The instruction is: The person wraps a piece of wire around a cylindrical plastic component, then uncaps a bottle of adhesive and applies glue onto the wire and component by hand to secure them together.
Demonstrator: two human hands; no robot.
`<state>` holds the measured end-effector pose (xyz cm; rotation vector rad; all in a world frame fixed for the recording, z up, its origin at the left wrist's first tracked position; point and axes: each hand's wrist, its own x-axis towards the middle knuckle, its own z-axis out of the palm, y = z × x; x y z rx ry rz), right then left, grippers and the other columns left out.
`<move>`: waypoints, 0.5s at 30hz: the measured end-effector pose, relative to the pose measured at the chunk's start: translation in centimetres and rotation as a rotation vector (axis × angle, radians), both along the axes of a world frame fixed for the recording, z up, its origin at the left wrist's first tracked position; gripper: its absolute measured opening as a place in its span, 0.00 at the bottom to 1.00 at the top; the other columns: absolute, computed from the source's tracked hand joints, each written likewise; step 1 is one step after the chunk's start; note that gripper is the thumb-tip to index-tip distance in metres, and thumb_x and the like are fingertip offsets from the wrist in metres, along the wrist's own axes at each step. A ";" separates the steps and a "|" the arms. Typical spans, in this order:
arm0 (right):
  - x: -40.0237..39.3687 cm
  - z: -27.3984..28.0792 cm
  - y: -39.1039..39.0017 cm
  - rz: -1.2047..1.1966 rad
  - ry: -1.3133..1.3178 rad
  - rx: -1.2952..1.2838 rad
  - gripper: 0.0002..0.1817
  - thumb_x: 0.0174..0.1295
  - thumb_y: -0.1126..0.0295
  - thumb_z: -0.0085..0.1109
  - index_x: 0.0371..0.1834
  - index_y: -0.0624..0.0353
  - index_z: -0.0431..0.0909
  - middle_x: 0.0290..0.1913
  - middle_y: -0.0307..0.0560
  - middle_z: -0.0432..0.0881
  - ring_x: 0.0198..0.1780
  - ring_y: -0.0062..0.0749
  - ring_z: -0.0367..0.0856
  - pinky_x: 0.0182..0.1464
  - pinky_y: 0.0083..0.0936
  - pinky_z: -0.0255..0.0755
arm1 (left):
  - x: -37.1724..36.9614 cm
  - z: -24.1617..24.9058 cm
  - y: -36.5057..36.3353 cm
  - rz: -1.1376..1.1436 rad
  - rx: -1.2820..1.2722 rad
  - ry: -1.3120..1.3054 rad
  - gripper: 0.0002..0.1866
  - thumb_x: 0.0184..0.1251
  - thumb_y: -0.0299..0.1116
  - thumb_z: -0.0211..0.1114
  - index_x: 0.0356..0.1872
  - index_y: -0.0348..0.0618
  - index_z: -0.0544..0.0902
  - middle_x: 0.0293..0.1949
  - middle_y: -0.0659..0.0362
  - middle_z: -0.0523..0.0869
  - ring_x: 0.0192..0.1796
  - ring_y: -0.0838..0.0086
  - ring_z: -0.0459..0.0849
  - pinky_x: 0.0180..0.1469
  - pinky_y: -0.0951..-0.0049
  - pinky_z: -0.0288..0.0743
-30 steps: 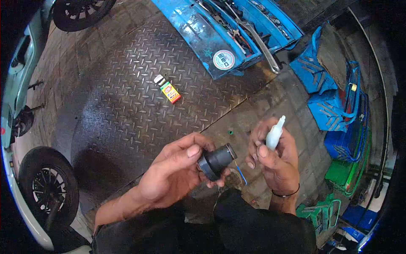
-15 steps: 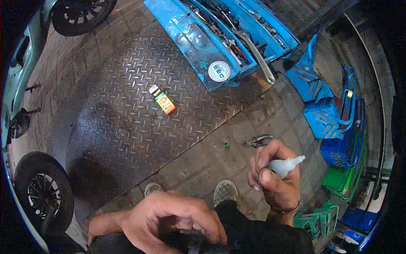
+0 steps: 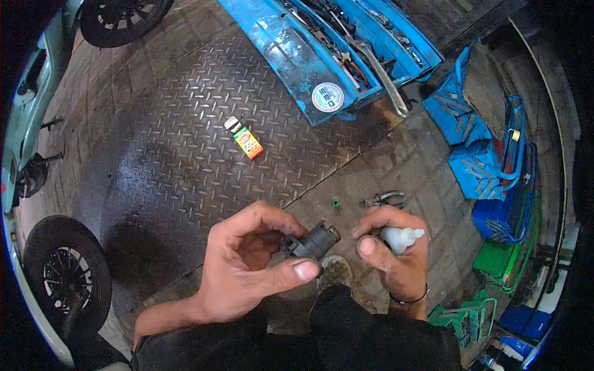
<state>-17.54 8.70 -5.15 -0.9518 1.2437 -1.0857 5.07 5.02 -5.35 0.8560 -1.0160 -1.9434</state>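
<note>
My left hand (image 3: 232, 266) is closed on a dark cylindrical part (image 3: 314, 242), pinched between thumb and fingers. One end of that part is round and brownish and faces my right hand (image 3: 396, 269). In the right hand lies a small white squeeze bottle (image 3: 397, 238), its narrow nozzle pointing right, away from the part. A small gap separates the right fingertips from the part. Beyond the right hand, pliers (image 3: 385, 199) and a small green ring-like piece (image 3: 335, 203) lie on the floor.
An opened yellow, red and green carton (image 3: 249, 143) lies on the metal floor plate (image 3: 185, 167). Past it stands an open blue toolbox (image 3: 291, 55) with a long wrench (image 3: 387, 80) across it. More toolboxes (image 3: 489, 179) line the right side. Wheels (image 3: 68, 278) stand at left.
My left hand has risen from my lap, bringing the dark part into view beside the right hand. The right hand has shifted slightly left, still holding the bottle.
</note>
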 end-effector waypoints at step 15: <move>0.8 0.1 -0.5 0.026 0.385 -0.232 0.13 0.48 0.70 0.80 0.35 0.59 0.87 0.23 0.36 0.75 0.24 0.19 0.69 0.27 0.21 0.58 | -0.1 -0.7 0.0 -0.020 0.214 0.031 0.12 0.69 0.29 0.71 0.46 0.36 0.79 0.39 0.59 0.84 0.39 0.80 0.83 0.41 0.77 0.79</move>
